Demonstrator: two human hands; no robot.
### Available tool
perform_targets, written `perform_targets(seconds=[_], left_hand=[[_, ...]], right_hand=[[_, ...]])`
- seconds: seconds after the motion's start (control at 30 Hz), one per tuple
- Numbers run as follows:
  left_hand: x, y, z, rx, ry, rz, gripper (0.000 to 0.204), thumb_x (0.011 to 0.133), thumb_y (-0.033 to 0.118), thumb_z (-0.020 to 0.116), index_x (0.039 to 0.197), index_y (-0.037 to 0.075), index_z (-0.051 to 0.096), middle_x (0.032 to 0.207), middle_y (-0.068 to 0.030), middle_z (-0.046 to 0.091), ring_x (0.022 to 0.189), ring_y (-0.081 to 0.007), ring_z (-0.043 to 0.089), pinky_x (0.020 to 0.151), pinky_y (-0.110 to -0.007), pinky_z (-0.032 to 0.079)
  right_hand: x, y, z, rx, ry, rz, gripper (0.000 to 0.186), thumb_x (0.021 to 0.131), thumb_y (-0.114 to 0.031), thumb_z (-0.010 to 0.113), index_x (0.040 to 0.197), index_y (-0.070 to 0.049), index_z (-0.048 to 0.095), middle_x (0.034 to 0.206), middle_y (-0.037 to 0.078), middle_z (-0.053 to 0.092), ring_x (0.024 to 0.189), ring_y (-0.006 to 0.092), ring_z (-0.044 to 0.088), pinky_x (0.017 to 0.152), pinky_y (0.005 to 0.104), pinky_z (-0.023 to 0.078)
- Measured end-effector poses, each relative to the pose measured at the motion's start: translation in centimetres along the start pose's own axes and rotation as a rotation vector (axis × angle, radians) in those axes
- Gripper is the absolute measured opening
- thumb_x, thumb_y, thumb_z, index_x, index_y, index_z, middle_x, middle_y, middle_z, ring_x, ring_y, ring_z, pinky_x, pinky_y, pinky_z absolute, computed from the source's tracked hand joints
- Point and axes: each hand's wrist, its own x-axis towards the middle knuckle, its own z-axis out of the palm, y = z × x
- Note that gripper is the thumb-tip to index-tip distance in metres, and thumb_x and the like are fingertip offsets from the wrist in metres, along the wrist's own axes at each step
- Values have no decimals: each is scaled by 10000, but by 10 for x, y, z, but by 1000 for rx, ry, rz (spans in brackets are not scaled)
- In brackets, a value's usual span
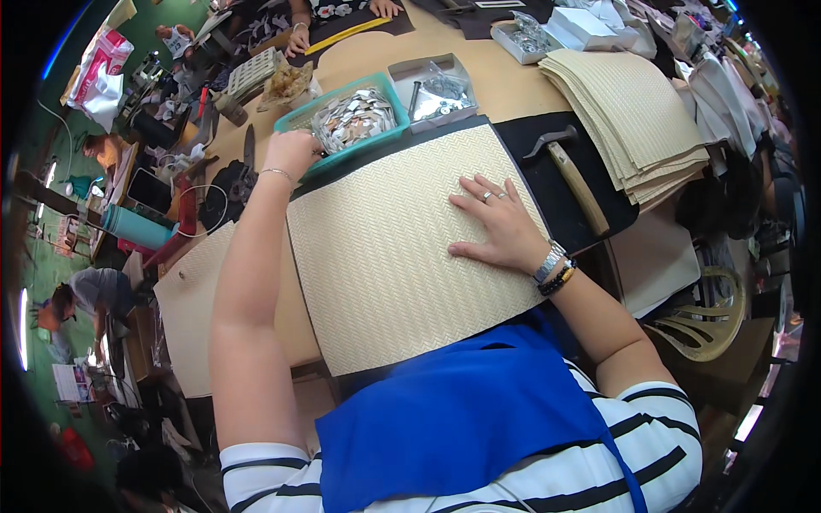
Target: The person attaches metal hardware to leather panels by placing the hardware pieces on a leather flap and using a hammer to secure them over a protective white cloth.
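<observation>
Just right of the right grip [496, 221], I see a hammer [577, 188] and, farther over, a stack of woven sheets [633, 111]; ahead sits a box of metal parts [446, 118], beside the teal bin [359, 152] of small pieces [355, 120]. The left grip [295, 152] curls at that bin's near-left edge; I can't tell whether it pinches anything. The right grip is released, fingers spread flat on the cream woven sheet [385, 248].
</observation>
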Motion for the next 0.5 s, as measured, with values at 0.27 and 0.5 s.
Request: perform_targets(seconds=[0.27,0.5], left_hand=[[-19,2,20,-298,210,-132,190,933,335,739,1014,185,823,998,-53,764,973,-264,733,814,-413,569],[-1,6,0,-244,-46,-295,251,891,375,796,1049,181,820,1030,-38,798,973,-242,758,830,-389,590]], right_hand=[[0,0,3,5,5,-7,795,872,-680,724,1460,-160,601,1614,185,469,1542,379,370,1246,681,191],[-1,1,1,16,-13,9,795,876,-677,724,1463,-155,602,1625,185,457,1556,380,347,1255,675,175]])
